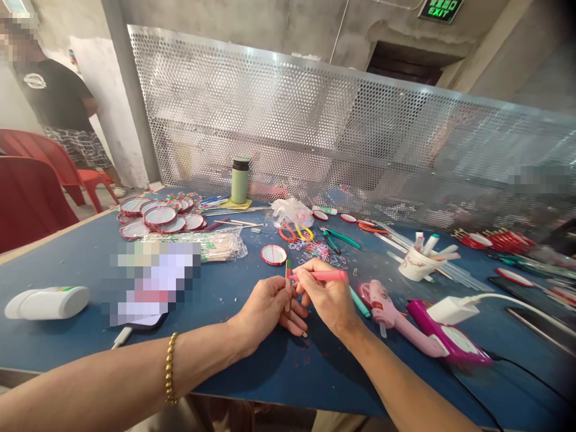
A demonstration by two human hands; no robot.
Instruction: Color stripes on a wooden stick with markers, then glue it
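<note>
My left hand [267,306] pinches a small wooden craft stick [288,271] upright; its top end is green, with some red below. In my right hand [327,295] is a pink-red marker pen [330,275], its tip at the stick's coloured part. Just beyond my hands lies a round lid [273,255] with a red rim and a whitish inside. A teal marker [360,302] lies beside my right wrist, partly hidden by it.
At right are a pink glue gun [387,312], a magenta power strip [468,345] and a paper cup [418,266] of markers. Red-rimmed lids [161,215] pile up at left, near a phone [157,285] and white bottle [47,303]. Pliers [342,238] and a green flask [240,181] stand farther back.
</note>
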